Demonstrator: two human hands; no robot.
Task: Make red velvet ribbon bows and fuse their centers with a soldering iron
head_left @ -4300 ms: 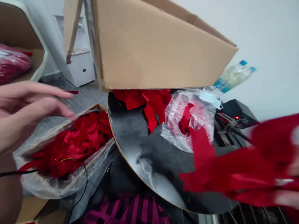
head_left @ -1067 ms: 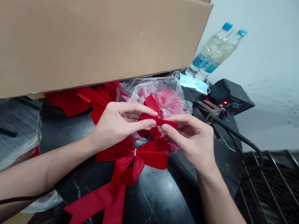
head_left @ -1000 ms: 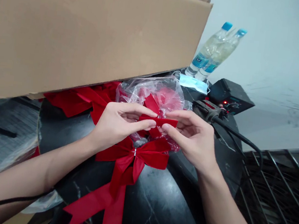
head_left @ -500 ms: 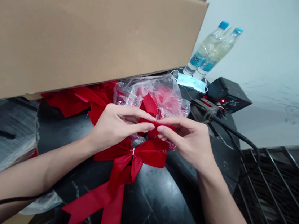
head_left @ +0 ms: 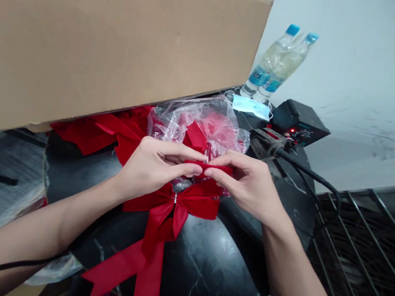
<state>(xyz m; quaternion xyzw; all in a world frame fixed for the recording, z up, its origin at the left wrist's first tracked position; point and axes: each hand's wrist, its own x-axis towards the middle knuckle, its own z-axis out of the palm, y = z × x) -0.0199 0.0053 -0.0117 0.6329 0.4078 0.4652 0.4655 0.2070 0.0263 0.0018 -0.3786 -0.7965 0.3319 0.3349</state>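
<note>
**While the left hand point(head_left: 148, 166) and right hand point(head_left: 247, 183) pinch a red ribbon band point(head_left: 215, 167), a red velvet bow point(head_left: 176, 205) lies just below**

Where the two hands meet, the left fingertips point(head_left: 195, 169) and right fingertips point(head_left: 209, 172) nearly touch; the left thumb and fingers close on one part of the red ribbon band, and the right thumb and fingers close on the other; neither hand is spread open, and the other fingers curl loosely above the band. The band is held in the air, just above the red velvet bow; the bow lies flat on a round black marbled tabletop point(head_left: 211, 270), with a thin silver wire point(head_left: 176, 198) around its middle and two long tails point(head_left: 143, 268) running toward the person. Behind the hands sits a clear plastic bag point(head_left: 182, 120) with red ribbon inside; loose red ribbon pieces point(head_left: 101, 134) lie to its left, partly under a large cardboard box point(head_left: 105, 45). Farther back stand two water bottles point(head_left: 276, 64) beside a blue surgical mask point(head_left: 251, 107); a black control unit point(head_left: 297, 122) with a lit red light sits to their right, and a black cord point(head_left: 309, 174) runs from it toward a wire rack point(head_left: 357, 254).
</note>
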